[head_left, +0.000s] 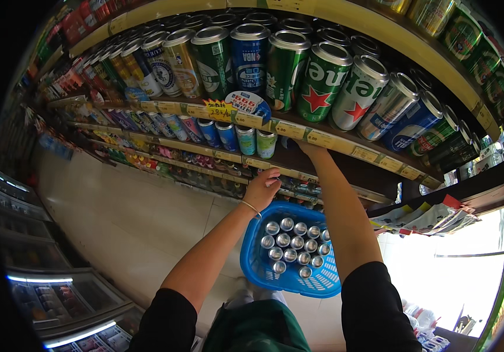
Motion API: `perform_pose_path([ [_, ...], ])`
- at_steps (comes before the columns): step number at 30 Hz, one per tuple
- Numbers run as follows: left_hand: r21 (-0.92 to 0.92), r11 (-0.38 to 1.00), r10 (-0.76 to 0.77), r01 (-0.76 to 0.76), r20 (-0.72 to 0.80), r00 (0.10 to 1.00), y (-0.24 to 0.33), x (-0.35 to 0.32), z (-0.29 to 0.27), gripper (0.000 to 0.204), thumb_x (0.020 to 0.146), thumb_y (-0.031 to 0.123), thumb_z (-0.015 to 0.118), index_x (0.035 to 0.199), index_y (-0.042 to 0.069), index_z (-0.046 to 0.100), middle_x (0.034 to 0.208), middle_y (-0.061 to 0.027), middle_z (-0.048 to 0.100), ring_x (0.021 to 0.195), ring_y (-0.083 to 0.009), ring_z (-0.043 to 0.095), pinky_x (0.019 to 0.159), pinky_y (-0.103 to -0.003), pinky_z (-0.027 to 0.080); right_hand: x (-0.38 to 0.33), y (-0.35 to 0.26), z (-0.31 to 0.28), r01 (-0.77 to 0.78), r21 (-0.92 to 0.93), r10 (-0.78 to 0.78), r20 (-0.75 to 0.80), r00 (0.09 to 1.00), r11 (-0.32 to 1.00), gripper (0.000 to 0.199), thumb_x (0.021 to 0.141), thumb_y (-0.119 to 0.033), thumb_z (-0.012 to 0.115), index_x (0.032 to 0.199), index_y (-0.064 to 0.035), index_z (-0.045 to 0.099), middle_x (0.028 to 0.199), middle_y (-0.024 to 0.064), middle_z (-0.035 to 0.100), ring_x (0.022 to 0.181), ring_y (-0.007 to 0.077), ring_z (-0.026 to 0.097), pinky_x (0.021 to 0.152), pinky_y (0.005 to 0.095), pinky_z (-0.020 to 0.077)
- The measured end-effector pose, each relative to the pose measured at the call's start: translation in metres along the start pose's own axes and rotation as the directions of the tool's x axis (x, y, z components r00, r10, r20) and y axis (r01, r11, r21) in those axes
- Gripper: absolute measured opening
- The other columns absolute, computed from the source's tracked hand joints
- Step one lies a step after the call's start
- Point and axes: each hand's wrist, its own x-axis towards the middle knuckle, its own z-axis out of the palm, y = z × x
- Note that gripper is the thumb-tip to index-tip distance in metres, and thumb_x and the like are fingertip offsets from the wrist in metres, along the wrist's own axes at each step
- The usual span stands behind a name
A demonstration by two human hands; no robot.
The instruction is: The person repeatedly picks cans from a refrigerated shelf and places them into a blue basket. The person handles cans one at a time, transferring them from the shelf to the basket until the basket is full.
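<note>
My right hand (311, 148) reaches into the gap on the lower drink shelf, under the ledge of the shelf above. Its fingers are mostly hidden there. A small bluish thing (286, 142) shows beside it, too unclear to name. Left of that gap stand a light green can (266, 144) and a teal can (246, 140). My left hand (263, 189) hovers at the shelf front, above the far rim of a blue plastic basket (248, 258); its fingers are curled in, and what they hold, if anything, is hidden. Several silver-topped cans (296, 242) stand upright inside the basket.
Tall cans, such as a green one with a red star (320, 88), crowd the shelf above my hands. Yellow price strips (316, 138) line its ledge. Glass-topped coolers (70, 299) stand at left, beyond the tiled floor (129, 217). Bagged goods (425, 220) hang at right.
</note>
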Motion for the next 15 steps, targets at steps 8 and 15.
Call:
perform_pose_path([
  [8, 0.135, 0.991, -0.007, 0.008, -0.005, 1.000, -0.001, -0.013, 0.013, 0.052, 0.088, 0.019, 0.064, 0.135, 0.005, 0.045, 0.132, -0.0176, 0.053, 0.117, -0.0309, 0.056, 0.091, -0.039, 0.049, -0.131, -0.022, -0.023, 0.371, -0.073, -0.357, -0.488, 0.796, 0.926, 0.063, 0.074, -0.028, 0.076, 0.128, -0.0089, 0.050, 0.125, 0.0120, 0.053, 0.093, 0.0337, 0.064, 0.069, 0.0409, 0.0548],
  [15, 0.433, 0.782, 0.483, -0.447, 0.032, 0.875, 0.040, -0.052, 0.016, 0.069, 0.068, 0.001, 0.073, 0.130, 0.006, 0.046, 0.129, -0.0171, 0.051, 0.120, -0.0373, 0.049, 0.102, -0.042, 0.040, -0.223, -0.057, -0.066, 0.481, 0.337, -0.457, -0.155, 0.876, 0.809, 0.061, 0.069, -0.014, 0.080, 0.123, -0.0047, 0.054, 0.121, 0.0149, 0.054, 0.110, 0.0353, 0.056, 0.092, 0.0398, 0.0472],
])
